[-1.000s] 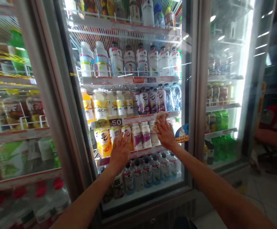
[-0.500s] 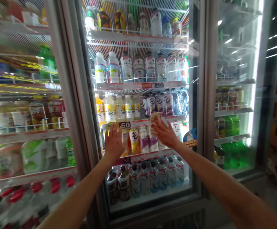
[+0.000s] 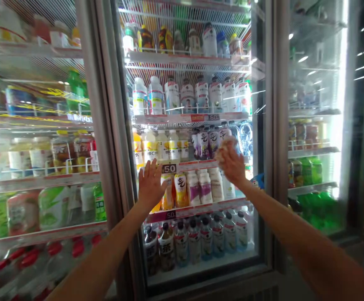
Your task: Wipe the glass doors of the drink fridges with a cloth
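My left hand (image 3: 151, 185) lies flat with spread fingers on the glass door (image 3: 197, 259) of a drinks cooler, near its left frame. My right hand (image 3: 231, 164) presses a crumpled pale cloth (image 3: 224, 145) against the same glass, higher and to the right, in front of the purple-labelled bottles (image 3: 208, 142). Behind the glass under my left hand stand yellow and orange bottles (image 3: 177, 190) above a price strip marked 5.0.
The middle cooler holds several wire shelves of bottles. A second glass door (image 3: 44, 175) stands to the left, a third cooler (image 3: 314, 138) with green bottles to the right. A grey door frame (image 3: 271, 138) separates them. The floor is dim at the lower right.
My right hand with the cloth has slid up and to the right across the glass. My left hand stays flat on the door. The view has shifted slightly.
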The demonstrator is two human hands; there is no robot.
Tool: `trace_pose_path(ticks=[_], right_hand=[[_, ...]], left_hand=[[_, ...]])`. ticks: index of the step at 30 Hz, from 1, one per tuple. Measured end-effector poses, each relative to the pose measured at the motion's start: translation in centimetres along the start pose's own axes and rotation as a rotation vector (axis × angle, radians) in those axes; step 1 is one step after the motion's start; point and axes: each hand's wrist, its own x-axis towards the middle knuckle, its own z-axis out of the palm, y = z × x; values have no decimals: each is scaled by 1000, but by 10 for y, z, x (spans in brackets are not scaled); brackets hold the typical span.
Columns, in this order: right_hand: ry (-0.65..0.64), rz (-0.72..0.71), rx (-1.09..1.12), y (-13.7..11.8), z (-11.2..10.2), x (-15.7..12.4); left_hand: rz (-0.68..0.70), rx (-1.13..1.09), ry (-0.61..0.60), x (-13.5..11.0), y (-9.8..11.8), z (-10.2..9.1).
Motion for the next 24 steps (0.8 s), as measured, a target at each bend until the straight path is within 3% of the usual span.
trace_pose_path(ticks=[2,4,6,10,11,12,13,16,18,21,24], right_hand=[[66,334,-39,29,-5,12],[79,443,-59,34,-7,22],[51,307,-51,12,-5,25],[-78,-311,27,-45,1,16],[-96,-391,42,-48,1,16],[-92,-370,48,-43,-1,18],[-63,-257,46,-32,-2,23],[88,263,11,12,-10,46],[150,402,-7,25,-14,63],[134,272,-5,1,-13,73],[21,-169,25,-31,-6,64]], left_hand=[[-29,2,2,6,-6,-4],[-31,-7,-5,10,-7,-7],[-39,-24,-5,14,-1,-7],[-67,-38,3,14,7,-6],[-59,-33,4,13,5,-6],[-46,-26,4,12,2,-7],[-32,-18,5,12,-2,-8],[-27,9,17,15,-15,-14],[-42,16,28,19,-18,-16],[-34,10,30,27,-11,-17],[-37,15,34,32,-6,-18]])
